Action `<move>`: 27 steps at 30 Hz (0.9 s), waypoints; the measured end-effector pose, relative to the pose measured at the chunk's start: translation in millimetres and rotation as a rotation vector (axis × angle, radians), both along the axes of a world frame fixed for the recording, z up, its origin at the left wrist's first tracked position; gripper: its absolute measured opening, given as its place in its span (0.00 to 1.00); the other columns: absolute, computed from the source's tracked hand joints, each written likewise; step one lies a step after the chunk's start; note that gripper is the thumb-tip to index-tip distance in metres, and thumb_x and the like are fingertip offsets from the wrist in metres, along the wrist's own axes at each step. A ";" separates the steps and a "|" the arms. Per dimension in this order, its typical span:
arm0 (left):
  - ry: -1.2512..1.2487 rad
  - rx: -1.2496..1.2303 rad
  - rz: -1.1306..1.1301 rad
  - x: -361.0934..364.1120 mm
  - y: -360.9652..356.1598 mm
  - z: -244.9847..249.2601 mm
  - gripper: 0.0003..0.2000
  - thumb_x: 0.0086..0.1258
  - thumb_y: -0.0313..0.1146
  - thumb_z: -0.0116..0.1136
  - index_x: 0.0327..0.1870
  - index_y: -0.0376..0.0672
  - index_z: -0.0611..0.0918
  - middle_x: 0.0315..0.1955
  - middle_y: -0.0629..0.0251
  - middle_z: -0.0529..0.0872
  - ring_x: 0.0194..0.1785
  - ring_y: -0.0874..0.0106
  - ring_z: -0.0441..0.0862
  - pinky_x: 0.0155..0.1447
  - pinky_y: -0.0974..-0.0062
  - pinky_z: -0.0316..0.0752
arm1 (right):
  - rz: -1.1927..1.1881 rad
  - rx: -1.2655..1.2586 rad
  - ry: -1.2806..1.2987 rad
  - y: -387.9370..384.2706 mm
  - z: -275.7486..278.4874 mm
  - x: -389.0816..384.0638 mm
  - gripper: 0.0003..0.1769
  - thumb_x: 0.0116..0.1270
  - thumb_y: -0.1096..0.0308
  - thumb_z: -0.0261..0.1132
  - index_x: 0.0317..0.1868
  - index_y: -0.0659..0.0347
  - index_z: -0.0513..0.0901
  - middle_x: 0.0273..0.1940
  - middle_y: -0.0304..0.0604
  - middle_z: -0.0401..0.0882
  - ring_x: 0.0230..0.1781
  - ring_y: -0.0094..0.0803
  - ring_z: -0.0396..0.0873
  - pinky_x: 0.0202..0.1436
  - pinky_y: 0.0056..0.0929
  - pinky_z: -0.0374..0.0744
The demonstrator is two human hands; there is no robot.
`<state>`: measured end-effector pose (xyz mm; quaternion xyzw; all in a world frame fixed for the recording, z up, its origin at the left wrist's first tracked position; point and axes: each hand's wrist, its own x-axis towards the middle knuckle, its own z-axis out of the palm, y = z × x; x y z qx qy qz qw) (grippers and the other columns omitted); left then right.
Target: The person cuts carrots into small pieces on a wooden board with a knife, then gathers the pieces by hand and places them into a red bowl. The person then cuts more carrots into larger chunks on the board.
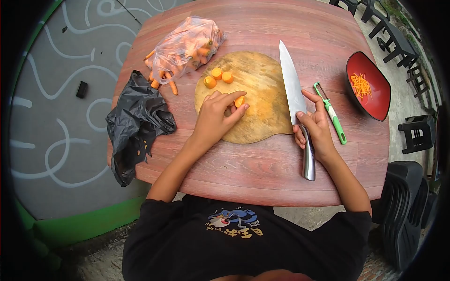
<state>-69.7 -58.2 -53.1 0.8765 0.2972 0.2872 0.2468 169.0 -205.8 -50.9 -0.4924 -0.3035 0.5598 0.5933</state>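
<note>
"Surface [262, 173]?"
"Reddish wood grain. Left of the board [262, 124]: bagged carrots [187, 44], black bag [140, 117]. Right: peeler [333, 117], red bowl [382, 91]."
"Grip?"
"Left hand [217, 112]: closed on 1 carrot piece [239, 101] over the board; 3 cut chunks [216, 73] beyond. Right hand [317, 127]: closed on the knife [291, 77], by the board's right edge."
"Room?"
"Stacked dark chairs [402, 206], well right of the board."

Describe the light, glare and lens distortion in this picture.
Head view: strong wide-angle bowing of the table's edges; black vignetting at the borders; soft, diffuse light with faint shadows; small highlights on the clear bag and knife handle; no obvious motion blur on the knife blade.
</note>
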 end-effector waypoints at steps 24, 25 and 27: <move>-0.149 -0.016 -0.182 -8.5 -3.0 -2.6 0.11 0.67 0.31 0.72 0.46 0.37 0.85 0.43 0.59 0.89 0.49 0.61 0.84 0.57 0.66 0.78 | 0.069 -0.173 -0.179 8.5 10.2 -3.6 0.19 0.78 0.69 0.64 0.64 0.58 0.69 0.24 0.35 0.75 0.12 0.17 0.68 0.13 0.18 0.65; -0.147 -0.028 -0.187 -9.3 -2.5 -3.3 0.11 0.67 0.31 0.72 0.46 0.37 0.85 0.43 0.59 0.89 0.49 0.61 0.84 0.57 0.66 0.78 | 0.065 -0.185 -0.175 7.2 13.6 -9.5 0.19 0.78 0.69 0.64 0.64 0.58 0.69 0.24 0.35 0.75 0.12 0.17 0.68 0.13 0.18 0.65; -0.136 -0.024 -0.151 -12.5 -0.5 -2.8 0.09 0.67 0.28 0.72 0.45 0.37 0.87 0.46 0.60 0.91 0.52 0.64 0.86 0.56 0.69 0.79 | -0.002 -0.205 -0.226 3.0 24.6 -26.1 0.14 0.80 0.67 0.61 0.60 0.58 0.70 0.24 0.34 0.74 0.13 0.17 0.69 0.15 0.19 0.65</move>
